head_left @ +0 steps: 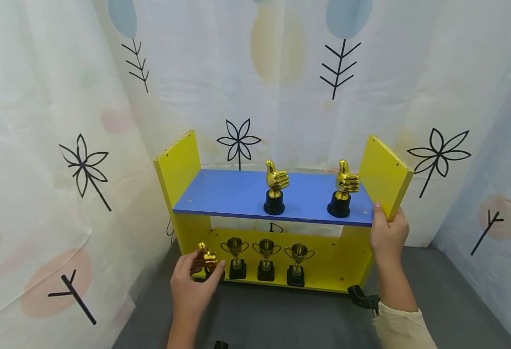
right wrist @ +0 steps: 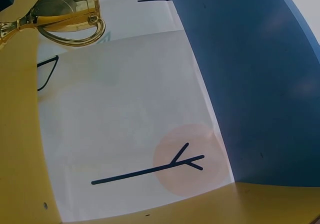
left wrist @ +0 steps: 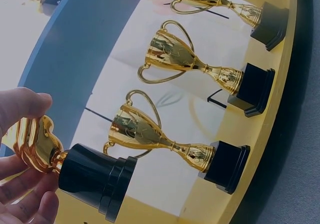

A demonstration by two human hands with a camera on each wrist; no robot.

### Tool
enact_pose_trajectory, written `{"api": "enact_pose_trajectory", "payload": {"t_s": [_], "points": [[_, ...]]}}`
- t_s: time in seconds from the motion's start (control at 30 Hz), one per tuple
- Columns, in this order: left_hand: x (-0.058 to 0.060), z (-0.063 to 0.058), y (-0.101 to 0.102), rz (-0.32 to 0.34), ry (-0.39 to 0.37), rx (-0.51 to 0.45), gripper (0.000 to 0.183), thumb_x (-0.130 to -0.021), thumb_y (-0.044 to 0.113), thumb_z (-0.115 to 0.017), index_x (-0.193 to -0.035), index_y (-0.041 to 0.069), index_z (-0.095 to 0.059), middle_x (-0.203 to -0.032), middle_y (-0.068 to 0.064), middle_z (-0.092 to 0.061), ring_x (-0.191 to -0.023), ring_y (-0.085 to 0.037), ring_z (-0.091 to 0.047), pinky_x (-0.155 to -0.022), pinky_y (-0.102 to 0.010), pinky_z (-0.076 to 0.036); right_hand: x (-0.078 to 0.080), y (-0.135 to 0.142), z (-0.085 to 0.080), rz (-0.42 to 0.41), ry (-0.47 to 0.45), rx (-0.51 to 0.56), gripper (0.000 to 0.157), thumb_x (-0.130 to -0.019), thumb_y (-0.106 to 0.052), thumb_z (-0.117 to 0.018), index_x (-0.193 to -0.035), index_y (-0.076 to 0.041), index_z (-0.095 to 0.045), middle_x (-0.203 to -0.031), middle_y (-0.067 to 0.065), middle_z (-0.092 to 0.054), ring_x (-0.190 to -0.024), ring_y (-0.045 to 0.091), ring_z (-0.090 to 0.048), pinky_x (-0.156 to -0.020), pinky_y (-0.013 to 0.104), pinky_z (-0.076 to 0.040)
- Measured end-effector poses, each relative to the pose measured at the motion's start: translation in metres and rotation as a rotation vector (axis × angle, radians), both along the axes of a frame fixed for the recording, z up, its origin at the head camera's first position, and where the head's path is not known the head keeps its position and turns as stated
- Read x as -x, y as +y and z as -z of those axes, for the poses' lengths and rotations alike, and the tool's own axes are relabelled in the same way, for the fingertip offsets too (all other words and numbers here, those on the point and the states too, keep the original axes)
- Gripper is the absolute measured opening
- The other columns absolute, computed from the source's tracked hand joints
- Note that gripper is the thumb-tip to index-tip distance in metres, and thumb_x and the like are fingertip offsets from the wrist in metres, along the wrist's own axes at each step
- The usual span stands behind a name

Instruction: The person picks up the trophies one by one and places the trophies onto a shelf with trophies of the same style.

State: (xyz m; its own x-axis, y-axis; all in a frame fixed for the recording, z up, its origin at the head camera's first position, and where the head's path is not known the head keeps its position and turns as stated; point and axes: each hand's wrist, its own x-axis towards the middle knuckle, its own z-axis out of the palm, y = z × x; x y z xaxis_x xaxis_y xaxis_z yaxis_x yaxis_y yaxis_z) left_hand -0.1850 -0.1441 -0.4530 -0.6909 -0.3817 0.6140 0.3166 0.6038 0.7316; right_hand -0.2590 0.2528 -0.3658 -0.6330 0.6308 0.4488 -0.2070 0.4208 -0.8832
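A gold thumbs-up trophy [left wrist: 95, 176] with a black base is held between the thumb and fingers of my left hand [head_left: 192, 286], at the left front of the lower shelf. In the left wrist view the trophy leans, its base near the closest cup trophy [left wrist: 137, 129]. My right hand [head_left: 390, 237] grips the front edge of the yellow right side panel [head_left: 384, 174], by the blue shelf [head_left: 233, 194]. Two more thumbs-up trophies stand upright on the blue shelf, one near the middle [head_left: 275, 194] and one at the right [head_left: 340, 196]. The right wrist view does not show the hand.
Three gold cup trophies, at left [head_left: 237, 266], middle [head_left: 266, 269] and right [head_left: 296, 271], stand along the yellow lower board [head_left: 325, 271]. The rack's yellow left panel [head_left: 181, 169] rises beside the blue shelf. A patterned curtain [head_left: 308, 121] hangs behind; the grey tabletop [head_left: 281, 320] lies in front.
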Motion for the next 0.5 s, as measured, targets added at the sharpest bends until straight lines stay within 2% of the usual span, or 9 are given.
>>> {"api": "enact_pose_trajectory", "payload": {"t_s": [0.17,0.5], "points": [[0.0000,-0.0014,0.0019,0.006,-0.006,-0.001,0.057,-0.074,0.017,-0.100,-0.122,0.002,-0.075,-0.112,-0.006,-0.070,-0.093,-0.017,-0.067,-0.078,-0.039,-0.063,-0.0007,0.0000,0.0003,-0.003,0.002,-0.007,0.046,-0.110,-0.038,-0.054,-0.126,0.003,-0.068,-0.117,0.020,-0.073,-0.083,0.003,-0.058,-0.070,0.009,-0.043],[0.0016,-0.0042,0.0039,0.015,-0.002,-0.001,0.058,-0.073,0.017,-0.100,-0.123,0.002,-0.075,-0.112,-0.006,-0.070,-0.093,-0.017,-0.066,-0.079,-0.042,-0.063,-0.0005,-0.0002,0.0009,0.007,-0.002,-0.017,0.047,-0.110,-0.039,-0.054,-0.127,0.002,-0.068,-0.120,0.020,-0.074,-0.086,0.001,-0.059,-0.072,0.007,-0.043]]}}
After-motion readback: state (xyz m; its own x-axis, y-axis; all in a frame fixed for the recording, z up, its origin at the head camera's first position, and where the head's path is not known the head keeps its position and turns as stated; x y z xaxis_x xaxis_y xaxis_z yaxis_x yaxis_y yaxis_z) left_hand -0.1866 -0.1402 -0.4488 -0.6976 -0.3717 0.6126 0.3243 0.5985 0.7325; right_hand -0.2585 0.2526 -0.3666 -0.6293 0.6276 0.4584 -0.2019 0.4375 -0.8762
